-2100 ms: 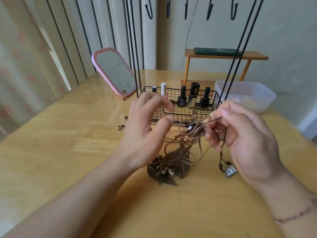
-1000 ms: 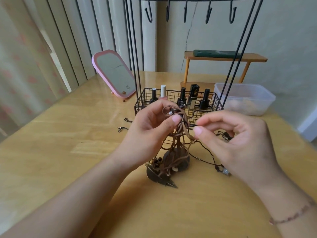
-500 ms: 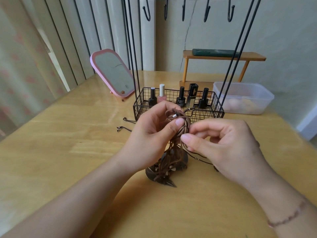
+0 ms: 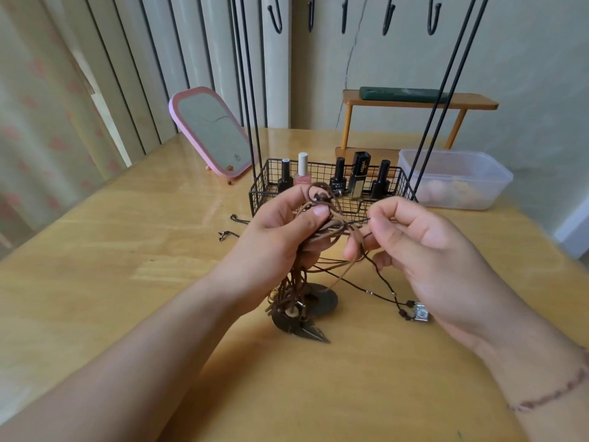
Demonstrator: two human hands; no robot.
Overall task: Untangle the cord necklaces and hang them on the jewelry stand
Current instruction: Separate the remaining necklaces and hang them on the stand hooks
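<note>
Several tangled cord necklaces [image 4: 318,237] hang between both hands, their pendants resting on the desk [image 4: 95,266]. Left hand [image 4: 280,237] grips the brown bundle; right hand [image 4: 424,247] pinches one dark strand, before the jewelry stand [image 4: 328,193].

A black-and-gold bottle [image 4: 359,175] in the wire basket [image 4: 259,193] carries vertical gold lettering, seemingly "YDY". The neighbouring black nail polish bottle [image 4: 338,178] reads roughly "OUME".

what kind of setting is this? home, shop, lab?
Most likely a home dressing or vanity table: a pink mirror stands on the wooden table, and nail polish bottles sit in the wire basket of a jewelry stand.
</note>
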